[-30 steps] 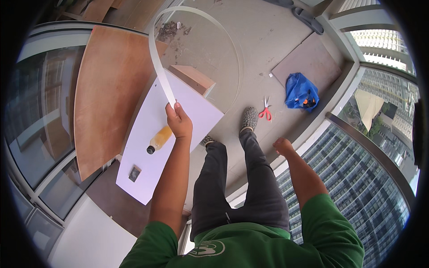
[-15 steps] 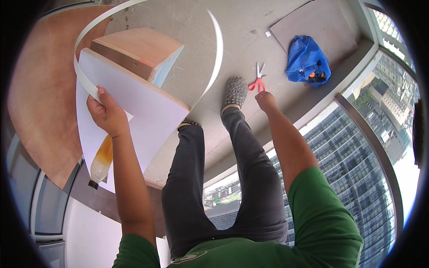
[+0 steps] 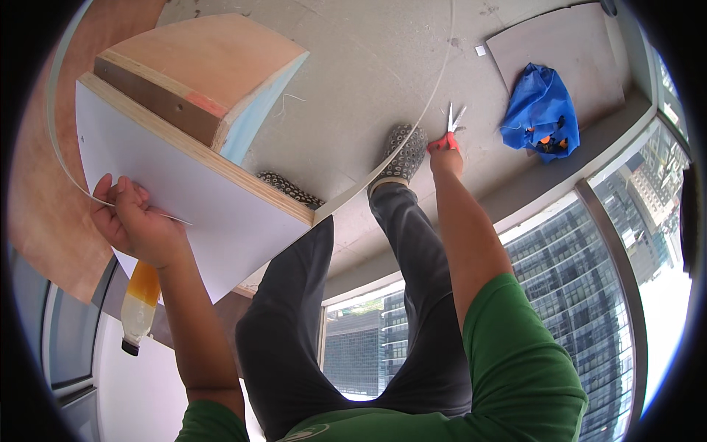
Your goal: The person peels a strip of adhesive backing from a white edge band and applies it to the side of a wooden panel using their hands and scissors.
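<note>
L hand [image 3: 136, 217] pinches strip [image 3: 345, 197] nr one end, over white board [image 3: 199, 202]; R hand [image 3: 447, 163] at scissors [image 3: 444, 140] handles by floor, grip unclear. Strip loops wide; prob. light, springy, kinkable: hold nr end, flat faces.

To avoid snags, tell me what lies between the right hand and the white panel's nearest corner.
In the head view, the right shoe and part of the looped strip show between the right hand and that corner.
</note>
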Demonstrator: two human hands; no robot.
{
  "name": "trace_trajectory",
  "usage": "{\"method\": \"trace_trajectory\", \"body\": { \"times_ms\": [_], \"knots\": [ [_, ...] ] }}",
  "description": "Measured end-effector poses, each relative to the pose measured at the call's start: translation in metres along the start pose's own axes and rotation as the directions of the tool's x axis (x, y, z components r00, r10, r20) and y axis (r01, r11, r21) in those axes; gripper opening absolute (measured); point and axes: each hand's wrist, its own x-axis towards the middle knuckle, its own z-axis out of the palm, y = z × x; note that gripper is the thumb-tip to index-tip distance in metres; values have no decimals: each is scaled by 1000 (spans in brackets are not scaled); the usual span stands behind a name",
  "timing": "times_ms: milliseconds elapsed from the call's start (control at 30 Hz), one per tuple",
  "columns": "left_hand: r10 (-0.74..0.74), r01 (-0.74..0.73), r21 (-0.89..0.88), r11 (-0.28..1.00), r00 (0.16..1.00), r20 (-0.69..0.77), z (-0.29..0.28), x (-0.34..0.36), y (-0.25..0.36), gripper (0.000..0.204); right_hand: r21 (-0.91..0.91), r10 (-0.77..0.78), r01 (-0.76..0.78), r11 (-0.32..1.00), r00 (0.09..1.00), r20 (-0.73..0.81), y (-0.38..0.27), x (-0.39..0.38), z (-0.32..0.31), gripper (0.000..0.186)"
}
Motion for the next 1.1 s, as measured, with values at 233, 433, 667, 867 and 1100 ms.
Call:
{"method": "trace_trajectory", "body": {
  "times_ms": [233, 433, 667, 867, 1100],
  "knots": [
    [-7, 7, -53, 999, 1000, 15, -7, 3, 0, 17, 13, 126, -125, 992, 991, -37, -16, -12, -26, 52],
    [-70, 68, -69, 995, 997, -22, -1, 1, 1, 21, 2, 2, -2, 1000, 1000, 28, 7, 5, -14, 54],
    [-2, 2, 7, 1000, 1000, 27, -10, 3, -6, 21, -40, 14, -15, 999, 999, -33, 10, 8, -7, 53],
    [40, -40, -2, 999, 997, 72, -7, 5, -3, 22, 14, 3, -3, 1000, 999, 52, 17, 27, 4, 45],
    [55, -55, 24, 998, 998, 28, -12, 2, -7, 20, -59, 83, -67, 996, 935, 344, 4, -53, -62, 39]
  ]
}}
